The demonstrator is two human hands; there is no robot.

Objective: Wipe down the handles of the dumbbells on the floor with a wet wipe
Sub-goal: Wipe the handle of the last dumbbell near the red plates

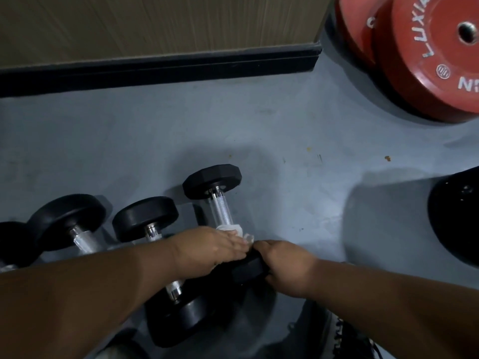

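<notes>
- Three dumbbells with black heads and shiny metal handles lie side by side on the grey floor (259, 130); a fourth dark head shows at the far left edge.
- The rightmost dumbbell (212, 181) is the one being handled — its far head sits free on the floor, its knurled handle (220, 211) runs back toward the person, and its near head is mostly hidden under the two hands.
- The left hand (215, 246) lies over the near end of that handle, fingers curled down onto a white wet wipe (232, 229), which is bunched around the bar just beyond the knuckles. This grip is clamped on the wipe and the handle beneath it.
- The right hand (285, 263) is curled around the near black head of the same dumbbell, holding it; its fingertips meet those of the left hand.
- The middle dumbbell (145, 218) lies just beside it on the left, passing under the left forearm, with its near head showing below the arm. 
- The left dumbbell (68, 220) lies next to that, its handle partly cut off by the forearm.
- Two red weight plates (425, 58) lean at the upper right, well apart from the dumbbells — white lettering shows on the front one.
- A black plate (456, 218) sits at the right edge.
- A wooden panel (155, 24) with a black base strip runs along the top.
- A laced shoe (339, 338) shows at the bottom.
</notes>
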